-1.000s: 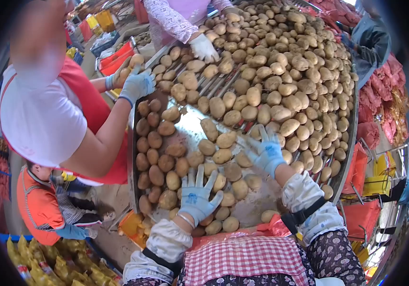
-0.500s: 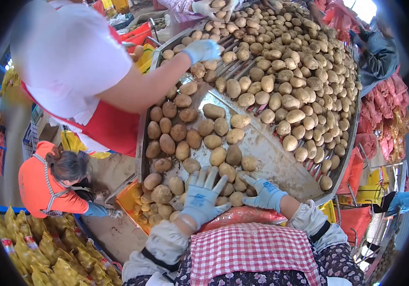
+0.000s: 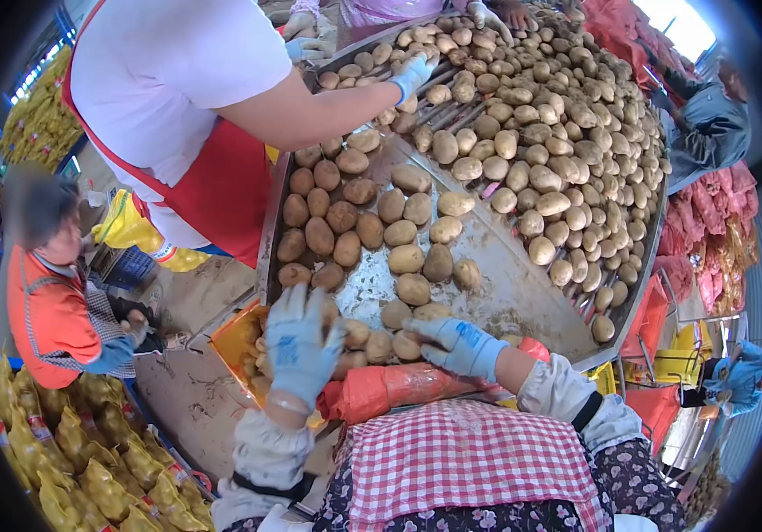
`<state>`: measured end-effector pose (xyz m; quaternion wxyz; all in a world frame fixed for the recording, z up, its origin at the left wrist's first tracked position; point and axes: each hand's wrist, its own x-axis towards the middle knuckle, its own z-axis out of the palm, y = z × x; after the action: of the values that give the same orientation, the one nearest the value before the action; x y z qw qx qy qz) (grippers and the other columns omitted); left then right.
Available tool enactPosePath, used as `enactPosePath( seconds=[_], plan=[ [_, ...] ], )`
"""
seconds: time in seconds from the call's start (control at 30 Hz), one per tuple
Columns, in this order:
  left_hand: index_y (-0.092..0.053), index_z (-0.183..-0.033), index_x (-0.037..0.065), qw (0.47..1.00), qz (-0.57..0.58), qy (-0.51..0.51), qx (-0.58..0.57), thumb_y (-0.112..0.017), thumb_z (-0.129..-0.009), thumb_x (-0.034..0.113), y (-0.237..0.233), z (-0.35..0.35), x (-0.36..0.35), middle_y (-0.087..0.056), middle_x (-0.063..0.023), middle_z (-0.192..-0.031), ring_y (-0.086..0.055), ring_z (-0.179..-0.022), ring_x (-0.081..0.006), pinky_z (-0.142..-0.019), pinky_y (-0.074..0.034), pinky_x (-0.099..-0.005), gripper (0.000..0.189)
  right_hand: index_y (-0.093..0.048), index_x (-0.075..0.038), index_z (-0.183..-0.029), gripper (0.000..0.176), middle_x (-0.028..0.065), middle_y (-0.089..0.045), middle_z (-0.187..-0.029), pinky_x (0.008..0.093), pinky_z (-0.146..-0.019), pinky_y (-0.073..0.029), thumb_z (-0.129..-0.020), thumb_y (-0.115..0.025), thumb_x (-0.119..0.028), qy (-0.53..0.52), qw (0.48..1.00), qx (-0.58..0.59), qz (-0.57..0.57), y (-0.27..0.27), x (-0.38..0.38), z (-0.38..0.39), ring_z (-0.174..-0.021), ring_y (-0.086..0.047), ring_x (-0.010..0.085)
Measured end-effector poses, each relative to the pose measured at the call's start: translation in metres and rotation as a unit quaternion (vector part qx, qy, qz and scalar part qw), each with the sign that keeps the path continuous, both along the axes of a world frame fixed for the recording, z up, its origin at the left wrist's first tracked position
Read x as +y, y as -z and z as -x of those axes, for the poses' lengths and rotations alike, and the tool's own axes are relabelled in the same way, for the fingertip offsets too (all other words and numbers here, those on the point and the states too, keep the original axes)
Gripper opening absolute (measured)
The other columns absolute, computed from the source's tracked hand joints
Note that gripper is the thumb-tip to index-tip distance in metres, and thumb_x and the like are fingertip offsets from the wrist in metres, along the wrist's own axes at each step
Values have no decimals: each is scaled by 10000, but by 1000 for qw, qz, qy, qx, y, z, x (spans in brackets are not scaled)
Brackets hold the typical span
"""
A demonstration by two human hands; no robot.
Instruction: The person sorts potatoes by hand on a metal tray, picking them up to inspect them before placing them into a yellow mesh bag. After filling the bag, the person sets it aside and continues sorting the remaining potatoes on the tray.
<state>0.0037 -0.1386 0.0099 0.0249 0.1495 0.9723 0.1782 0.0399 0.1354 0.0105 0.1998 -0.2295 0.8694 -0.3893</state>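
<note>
My left hand (image 3: 299, 344), in a light blue glove, is over the potatoes at the near left of the metal table (image 3: 487, 253), fingers spread and pointing away from me. It lies against potatoes by the chute. My right hand (image 3: 463, 346), gloved the same way, rests at the near edge with its fingers stretched left, touching potatoes (image 3: 408, 345); its fingers are apart and hold nothing. Beneath both wrists runs a red padded roll (image 3: 408, 387) along the table's edge. Loose potatoes (image 3: 343, 216) lie on the left part of the table.
A large potato heap (image 3: 567, 133) covers the rollers at the right. A co-worker in a red apron (image 3: 226, 191) reaches in from the left. An orange-clad person (image 3: 53, 306) is at far left, above yellow net sacks (image 3: 97, 443). An orange chute (image 3: 237, 350) stands near left.
My left hand has moved left, and my right hand has shifted slightly left. Several near potatoes are gone from the left corner. The co-worker's hand reached farther right; the orange-clad person has straightened up.
</note>
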Motion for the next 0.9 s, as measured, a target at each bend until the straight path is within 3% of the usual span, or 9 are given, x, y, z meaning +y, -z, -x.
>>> enactPosePath(
  seconds=[0.1,0.3,0.37,0.43,0.5,0.57,0.63,0.7,0.9],
  plan=[
    [-416,-1367,62,991,-28,99,83,-663,-745,453,22,2,37,-403,-232,-1367,-398,-1249,-418,-1030,-317,-508,776,-526,-68,-1291,427,172,-656,-1064,404,-900,-474,-885,-595,-183,180,982,-32,39,-6,15,0,-1025,-611,352],
    [-362,-1410,36,992,87,88,24,-669,-772,461,21,-12,-5,-428,-221,-1364,-408,-1272,-373,-1080,-300,-476,825,-573,-47,-1222,467,186,-659,-1056,436,-884,-473,-863,-603,-345,231,863,181,-412,-14,115,-32,-992,-622,362],
    [-435,-1355,41,930,-354,-96,1,-718,-760,325,56,-12,-35,-509,-177,-1250,-492,-1174,-291,-1006,-391,-418,717,-577,-55,-1221,479,191,-656,-1074,444,-884,-473,-860,-596,-369,244,818,192,-485,-7,117,-38,-989,-622,367],
    [-451,-1341,15,860,-479,-179,3,-686,-798,266,41,-9,-41,-527,-170,-1227,-515,-1135,-264,-972,-416,-372,642,-564,-77,-1249,504,187,-653,-1111,446,-895,-469,-854,-588,-389,205,926,-108,-297,-8,101,-41,-1011,-617,367],
    [-467,-1327,-10,762,-594,-259,5,-653,-836,207,20,-6,-37,-546,-163,-1204,-538,-1096,-236,-937,-442,-327,568,-561,-83,-1255,510,184,-655,-1111,450,-901,-466,-858,-570,-403,255,946,-134,-151,-10,85,-37,-1016,-617,362],
    [-436,-1373,6,767,-587,-230,-122,-603,-885,184,-3,1,-10,-539,-157,-1257,-540,-1122,-217,-955,-437,-308,545,-557,-90,-1262,516,181,-657,-1110,453,-907,-464,-863,-551,-418,297,942,-157,-5,-17,83,-27,-1021,-618,358],
    [-423,-1403,74,870,-474,-37,-129,-647,-852,287,18,5,17,-497,-173,-1332,-485,-1225,-259,-1006,-407,-378,632,-554,-85,-1267,521,183,-656,-1118,453,-923,-461,-880,-518,-432,268,914,-28,-303,-30,91,-7,-1048,-617,346],
    [-478,-1326,43,971,-69,151,173,-651,-823,437,9,1,52,-494,-170,-1300,-470,-1210,-315,-997,-393,-440,662,-546,-82,-1278,540,186,-657,-1109,452,-924,-463,-889,-490,-453,203,869,-35,-449,-31,83,1,-1042,-618,353],
    [-526,-1262,54,989,43,114,-79,-663,-754,435,25,-17,13,-457,-196,-1334,-415,-1234,-407,-1028,-345,-493,650,-605,-149,-1225,520,167,-662,-1108,429,-920,-467,-892,-466,-523,68,911,-169,-371,-11,27,-1,-1040,-625,343]
  ],
)
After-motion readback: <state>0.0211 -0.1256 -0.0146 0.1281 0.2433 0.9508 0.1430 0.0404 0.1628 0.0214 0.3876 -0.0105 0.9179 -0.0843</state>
